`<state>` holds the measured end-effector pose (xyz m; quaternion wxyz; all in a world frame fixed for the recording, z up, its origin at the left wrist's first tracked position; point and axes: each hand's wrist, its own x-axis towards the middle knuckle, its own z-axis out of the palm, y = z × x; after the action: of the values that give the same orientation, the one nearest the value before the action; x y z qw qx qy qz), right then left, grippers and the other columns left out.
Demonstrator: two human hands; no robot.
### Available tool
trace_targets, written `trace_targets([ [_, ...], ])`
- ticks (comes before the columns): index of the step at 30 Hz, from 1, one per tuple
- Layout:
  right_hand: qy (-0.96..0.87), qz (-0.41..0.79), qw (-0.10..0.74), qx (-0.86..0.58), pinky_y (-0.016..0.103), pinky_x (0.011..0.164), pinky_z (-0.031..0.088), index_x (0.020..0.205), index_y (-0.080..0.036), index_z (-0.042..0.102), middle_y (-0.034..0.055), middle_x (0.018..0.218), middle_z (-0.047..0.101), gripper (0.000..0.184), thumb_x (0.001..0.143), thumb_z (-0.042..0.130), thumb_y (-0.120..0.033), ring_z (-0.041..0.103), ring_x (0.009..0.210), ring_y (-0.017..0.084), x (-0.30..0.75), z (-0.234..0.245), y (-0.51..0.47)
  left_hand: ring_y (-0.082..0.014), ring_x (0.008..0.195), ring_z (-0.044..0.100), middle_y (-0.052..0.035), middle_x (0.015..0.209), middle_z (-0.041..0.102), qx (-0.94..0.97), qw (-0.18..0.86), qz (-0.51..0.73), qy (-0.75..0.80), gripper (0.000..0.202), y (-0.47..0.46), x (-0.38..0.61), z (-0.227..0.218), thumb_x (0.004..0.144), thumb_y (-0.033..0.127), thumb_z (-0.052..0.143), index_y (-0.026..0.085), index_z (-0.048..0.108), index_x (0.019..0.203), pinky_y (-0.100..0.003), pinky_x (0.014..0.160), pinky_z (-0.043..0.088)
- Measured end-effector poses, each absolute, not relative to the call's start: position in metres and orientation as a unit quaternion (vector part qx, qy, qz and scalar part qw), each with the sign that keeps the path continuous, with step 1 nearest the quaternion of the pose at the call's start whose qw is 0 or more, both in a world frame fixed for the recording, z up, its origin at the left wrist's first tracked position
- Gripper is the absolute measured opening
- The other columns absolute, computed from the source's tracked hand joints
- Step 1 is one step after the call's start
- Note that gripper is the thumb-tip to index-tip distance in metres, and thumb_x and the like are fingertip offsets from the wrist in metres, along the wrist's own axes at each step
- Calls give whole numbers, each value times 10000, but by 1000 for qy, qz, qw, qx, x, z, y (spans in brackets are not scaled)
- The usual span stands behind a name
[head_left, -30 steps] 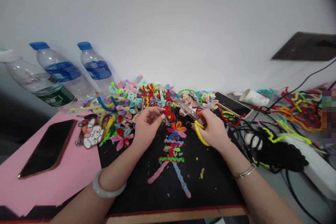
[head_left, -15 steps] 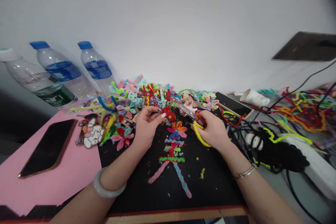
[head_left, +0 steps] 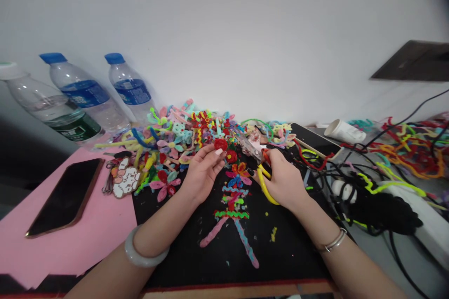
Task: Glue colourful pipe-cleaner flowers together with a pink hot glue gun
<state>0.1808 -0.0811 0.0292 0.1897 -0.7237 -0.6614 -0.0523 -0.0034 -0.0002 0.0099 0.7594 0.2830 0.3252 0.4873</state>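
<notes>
The blades of the scissors [head_left: 253, 150] look like bare, shiny metal, while the handles seem to be of smooth plastic. The red piece [head_left: 220, 145] has a soft, fuzzy surface, as does the pile [head_left: 182, 133] of stems. The mat [head_left: 280, 261] is matt, of cloth or rubber, I cannot tell which. The paper [head_left: 101, 224] is smooth and matt; the phone [head_left: 66, 198] has a glossy, glass-like face. The bottles [head_left: 131, 91] are of clear, shiny plastic. The bangle [head_left: 145, 259] is smooth and polished, the bracelet [head_left: 335, 241] of bright metal. The table edge [head_left: 210, 295] looks like wood.
</notes>
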Motion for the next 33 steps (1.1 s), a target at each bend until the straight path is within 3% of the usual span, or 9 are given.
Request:
trace_targets([
  [8, -692, -68, 229, -681, 274, 617, 386, 904, -196, 541, 55, 857, 629, 284, 726, 578, -414, 597, 753, 201, 180, 26, -82, -92, 717, 638, 37, 741, 638, 348, 714, 513, 325, 317, -7, 0, 12, 596, 179, 756, 185, 580, 860, -202, 658, 522],
  [33, -687, -103, 222, -684, 238, 568, 363, 827, -195, 605, 19, 833, 659, 255, 692, 628, -410, 618, 729, 161, 188, 24, -80, -83, 675, 621, 32, 713, 640, 390, 689, 515, 330, 308, -5, -3, 10, 587, 193, 771, 165, 617, 853, -209, 655, 525],
])
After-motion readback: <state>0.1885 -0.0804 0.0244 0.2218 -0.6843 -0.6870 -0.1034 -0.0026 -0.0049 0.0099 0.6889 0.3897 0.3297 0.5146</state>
